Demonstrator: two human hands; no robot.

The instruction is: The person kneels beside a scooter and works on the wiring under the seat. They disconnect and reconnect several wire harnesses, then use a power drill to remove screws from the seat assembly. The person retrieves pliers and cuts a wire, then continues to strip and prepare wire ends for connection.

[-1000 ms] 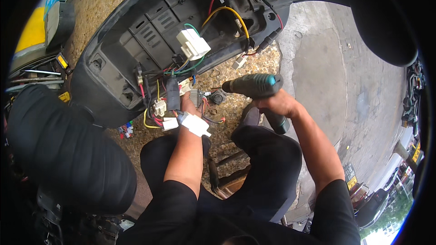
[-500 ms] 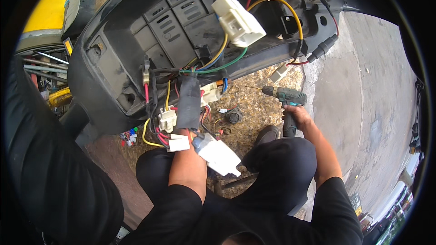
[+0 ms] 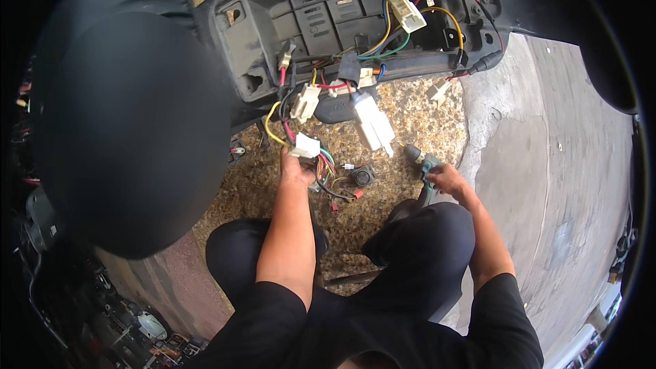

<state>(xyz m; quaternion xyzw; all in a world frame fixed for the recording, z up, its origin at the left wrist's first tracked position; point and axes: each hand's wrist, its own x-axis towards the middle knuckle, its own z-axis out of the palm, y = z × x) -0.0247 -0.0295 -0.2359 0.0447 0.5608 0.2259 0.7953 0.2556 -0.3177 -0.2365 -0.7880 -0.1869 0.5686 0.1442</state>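
My left hand point(image 3: 296, 169) is just below a white plug connector point(image 3: 305, 145), its fingers partly hidden and curled against a bundle of coloured wires point(image 3: 328, 164). A cream connector point(image 3: 306, 102) and a larger white connector point(image 3: 373, 123) hang above it from the wiring. My right hand point(image 3: 448, 179) grips a green and black power drill point(image 3: 428, 164), held upright beside my knee with its bit pointing up and left. Across the top lies a black plastic vehicle tray point(image 3: 314, 41), and a cream connector point(image 3: 406, 11) stands out over its cavity.
A large rounded black form point(image 3: 130, 123) fills the left side. A small round black part point(image 3: 363, 175) and red-tipped wire ends point(image 3: 357, 195) lie on the speckled ground. One loose cream plug point(image 3: 438, 90) hangs near the drill. Grey paving point(image 3: 526, 178) stretches to the right.
The view has shifted, so the tray appears farther right and the black form covers more of the left. My left hand has come out from behind the wiring. The drill now tilts more upright.
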